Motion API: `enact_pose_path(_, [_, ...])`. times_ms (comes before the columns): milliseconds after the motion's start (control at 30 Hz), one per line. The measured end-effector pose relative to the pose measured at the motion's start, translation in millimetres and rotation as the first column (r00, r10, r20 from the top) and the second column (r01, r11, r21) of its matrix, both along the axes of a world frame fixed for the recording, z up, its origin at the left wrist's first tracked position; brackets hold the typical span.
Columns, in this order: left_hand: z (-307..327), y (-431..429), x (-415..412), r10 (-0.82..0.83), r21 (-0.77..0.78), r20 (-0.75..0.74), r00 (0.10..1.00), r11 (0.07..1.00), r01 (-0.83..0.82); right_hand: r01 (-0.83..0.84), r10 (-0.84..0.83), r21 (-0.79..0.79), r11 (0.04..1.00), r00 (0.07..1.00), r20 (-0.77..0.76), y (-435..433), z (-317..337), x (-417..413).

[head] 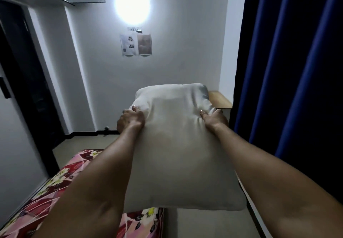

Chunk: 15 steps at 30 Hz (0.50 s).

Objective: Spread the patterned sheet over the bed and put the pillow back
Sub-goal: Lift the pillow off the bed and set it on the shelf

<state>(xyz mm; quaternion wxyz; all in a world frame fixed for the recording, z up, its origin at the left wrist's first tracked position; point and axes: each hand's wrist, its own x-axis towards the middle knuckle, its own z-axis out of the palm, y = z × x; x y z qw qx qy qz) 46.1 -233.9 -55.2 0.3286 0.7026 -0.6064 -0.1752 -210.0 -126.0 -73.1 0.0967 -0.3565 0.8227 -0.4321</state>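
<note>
A plain white pillow (pixel 178 145) hangs in the air in front of me, held by its two long sides. My left hand (pixel 130 119) grips its left edge, thumb on top and fingers curled behind. On the right edge, my right hand (pixel 213 118) holds it the same way. Below and to the left lies the patterned sheet (pixel 55 187), red and pink with flowers, spread over the bed. The pillow hides the sheet's far right part.
Dark blue curtains (pixel 289 89) hang along the right. A wooden shelf (pixel 220 99) sits behind the pillow at the wall. A dark doorway (pixel 27 81) stands to the left. Grey floor (pixel 200 224) shows to the right of the bed. A wall lamp (pixel 132 5) glows above.
</note>
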Motion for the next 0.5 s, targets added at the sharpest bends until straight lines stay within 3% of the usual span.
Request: enact_pose_path(500, [3.6, -26.5, -57.7, -0.123, 0.000, 0.000, 0.992, 0.992, 0.123, 0.122, -0.122, -0.009, 0.992, 0.992, 0.044, -7.7, -10.3, -53.7])
